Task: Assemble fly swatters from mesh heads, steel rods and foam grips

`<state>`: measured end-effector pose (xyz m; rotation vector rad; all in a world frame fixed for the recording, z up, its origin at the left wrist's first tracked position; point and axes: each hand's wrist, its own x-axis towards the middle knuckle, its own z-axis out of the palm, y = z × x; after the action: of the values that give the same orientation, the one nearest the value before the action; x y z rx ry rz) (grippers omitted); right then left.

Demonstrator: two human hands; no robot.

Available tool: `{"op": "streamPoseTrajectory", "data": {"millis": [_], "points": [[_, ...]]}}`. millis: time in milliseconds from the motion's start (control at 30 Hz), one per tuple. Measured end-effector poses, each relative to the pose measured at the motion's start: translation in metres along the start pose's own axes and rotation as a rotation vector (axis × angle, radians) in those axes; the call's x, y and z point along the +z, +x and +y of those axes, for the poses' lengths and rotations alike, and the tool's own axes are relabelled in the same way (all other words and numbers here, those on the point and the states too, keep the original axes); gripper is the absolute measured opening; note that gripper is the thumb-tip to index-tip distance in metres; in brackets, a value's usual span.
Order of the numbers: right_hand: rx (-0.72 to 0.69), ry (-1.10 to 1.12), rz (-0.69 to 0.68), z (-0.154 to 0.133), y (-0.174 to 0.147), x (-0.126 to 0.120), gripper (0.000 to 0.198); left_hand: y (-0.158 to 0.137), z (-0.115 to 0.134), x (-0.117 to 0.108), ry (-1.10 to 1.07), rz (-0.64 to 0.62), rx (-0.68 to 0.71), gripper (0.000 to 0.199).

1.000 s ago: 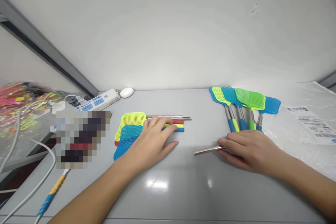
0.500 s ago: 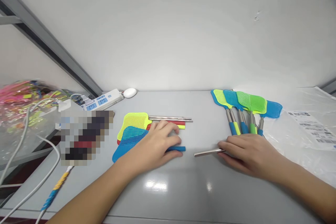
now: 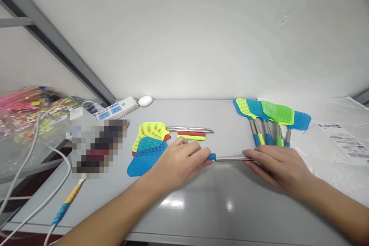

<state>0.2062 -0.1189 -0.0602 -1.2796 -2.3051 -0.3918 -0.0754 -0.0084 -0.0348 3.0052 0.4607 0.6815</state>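
My left hand [image 3: 186, 159] is closed round a blue handle sleeve [image 3: 212, 156], and only the sleeve's right end shows past the fingers. In my right hand [image 3: 275, 165], fingertips pinch a metal rod [image 3: 233, 158] lying level. The rod's left end meets the sleeve's end; whether it is inside cannot be seen. Left of my left hand lie a blue swatter head [image 3: 147, 157] and a yellow swatter head [image 3: 150, 132], with red showing beneath. Behind that hand are a red sleeve [image 3: 197, 133], a yellow sleeve [image 3: 192, 137] and thin metal rods [image 3: 188, 128].
Several fly swatters [image 3: 276, 113] with handles lie fanned at the back right, beside clear plastic wrapping [image 3: 331, 161]. At the left are a power strip [image 3: 123, 108], a white oval object [image 3: 145, 101], a blurred-out item [image 3: 99, 150], cables [image 3: 63, 177] and bagged colourful pieces [image 3: 25, 111].
My left hand has picked up the blue sleeve and moved it right. The rod has been levelled, and its end now meets the sleeve.
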Motion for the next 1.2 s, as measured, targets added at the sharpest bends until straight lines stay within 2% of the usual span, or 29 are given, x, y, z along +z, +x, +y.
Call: {"op": "streamPoseTrajectory", "data": {"millis": [167, 567, 733, 800, 900, 1033, 1100, 1200], "points": [[0.035, -0.005, 0.005, -0.001, 0.002, 0.001, 0.015, -0.002, -0.001, 0.000, -0.005, 0.004, -0.008, 0.022], [-0.029, -0.041, 0.008, 0.001, 0.000, 0.003, 0.021, -0.002, 0.001, 0.007, 0.037, -0.022, 0.008, 0.021], [-0.111, -0.016, -0.007, -0.011, 0.001, 0.007, 0.026, -0.001, 0.013, 0.012, 0.027, -0.046, 0.091, 0.022], [-0.146, 0.006, -0.003, -0.018, 0.003, 0.009, 0.025, 0.000, 0.020, 0.016, -0.050, -0.057, 0.100, 0.021], [-0.125, 0.009, -0.007, -0.025, 0.007, 0.011, 0.020, 0.004, 0.030, 0.018, -0.315, -0.031, 0.032, 0.021], [-0.055, 0.040, 0.013, -0.024, 0.010, 0.010, 0.014, 0.017, 0.042, 0.015, -0.688, 0.148, -0.112, 0.020], [-0.050, 0.048, 0.028, -0.022, 0.009, 0.009, 0.014, 0.023, 0.047, 0.016, -0.823, 0.232, -0.222, 0.016], [-0.046, 0.018, 0.010, -0.021, 0.005, 0.009, 0.017, 0.029, 0.054, 0.022, -0.962, 0.305, -0.354, 0.023]]}}
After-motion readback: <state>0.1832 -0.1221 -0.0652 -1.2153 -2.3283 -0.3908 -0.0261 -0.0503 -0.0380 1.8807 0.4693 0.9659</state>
